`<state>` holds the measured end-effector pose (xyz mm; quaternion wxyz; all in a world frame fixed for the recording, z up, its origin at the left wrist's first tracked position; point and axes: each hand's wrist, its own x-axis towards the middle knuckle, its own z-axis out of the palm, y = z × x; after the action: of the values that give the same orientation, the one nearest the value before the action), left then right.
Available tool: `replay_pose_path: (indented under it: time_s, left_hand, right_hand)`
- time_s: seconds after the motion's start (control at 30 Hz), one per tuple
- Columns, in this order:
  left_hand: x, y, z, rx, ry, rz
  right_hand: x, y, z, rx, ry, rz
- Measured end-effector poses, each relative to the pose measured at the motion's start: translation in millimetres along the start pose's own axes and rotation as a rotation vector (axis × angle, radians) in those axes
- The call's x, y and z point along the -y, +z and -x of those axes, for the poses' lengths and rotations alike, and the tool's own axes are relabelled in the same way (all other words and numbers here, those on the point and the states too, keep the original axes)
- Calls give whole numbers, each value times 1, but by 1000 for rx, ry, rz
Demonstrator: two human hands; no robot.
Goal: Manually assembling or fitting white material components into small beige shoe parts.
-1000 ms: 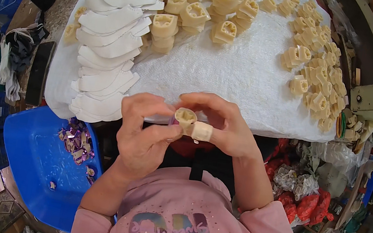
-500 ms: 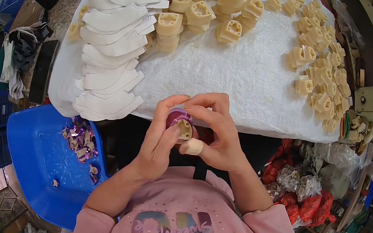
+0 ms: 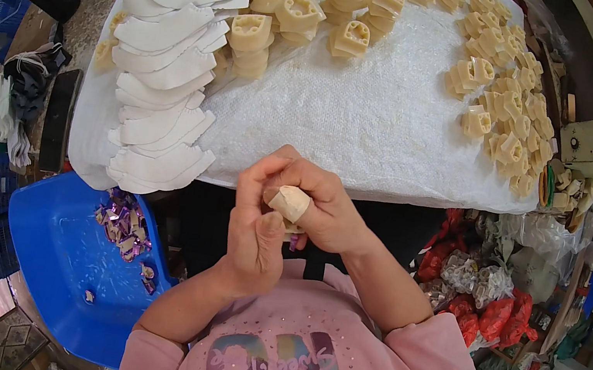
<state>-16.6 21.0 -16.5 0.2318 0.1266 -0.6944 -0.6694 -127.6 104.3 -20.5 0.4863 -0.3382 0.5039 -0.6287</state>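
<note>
Just beyond my shirt front, both hands meet around a small hollow cream block with a shiny purple covering (image 3: 294, 241). Most of it is hidden by fingers; only slivers of purple and cream show below my right thumb. My left hand (image 3: 255, 237) wraps it from the left, thumb pointing up along its near side. From the right, my right hand (image 3: 331, 213) closes over it, its thumb wearing a cream-coloured wrap or finger cover (image 3: 288, 203). Overlapping white curved cut pieces (image 3: 167, 69) lie in a column on the white-covered table (image 3: 298, 126).
Stacked cream hollow blocks (image 3: 302, 13) stand at the table's far middle; more blocks (image 3: 516, 112) are heaped at the right. A blue tub (image 3: 58, 247) at the left holds purple-covered pieces (image 3: 125, 223). Red and clear bags (image 3: 493, 320) lie at the lower right.
My right hand has rolled over the purple-covered block, bringing its wrapped thumb up and left. The block's hollow end, visible before, is now mostly hidden. The view has shifted slightly.
</note>
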Motion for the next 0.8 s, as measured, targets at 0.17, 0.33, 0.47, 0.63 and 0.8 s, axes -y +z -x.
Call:
replay_pose_path:
  time_s: [0.17,0.33,0.47,0.63,0.8]
  left_hand:
    - [7,1,-6,-145,134,-30]
    - [11,0,-5,-231,-4,67]
    - [16,-3,-2,-168,-19,94]
    - [4,0,-8,-198,-218,662]
    - [9,-16,-9,12,-113,373]
  right_hand:
    - [-22,17,-1,-116,-362,134]
    - [-18,25,-3,-216,-422,80]
    - [-20,24,-3,-270,-548,376]
    - [-2,16,1,-216,-63,92]
    - [9,-5,-5,-374,-479,825]
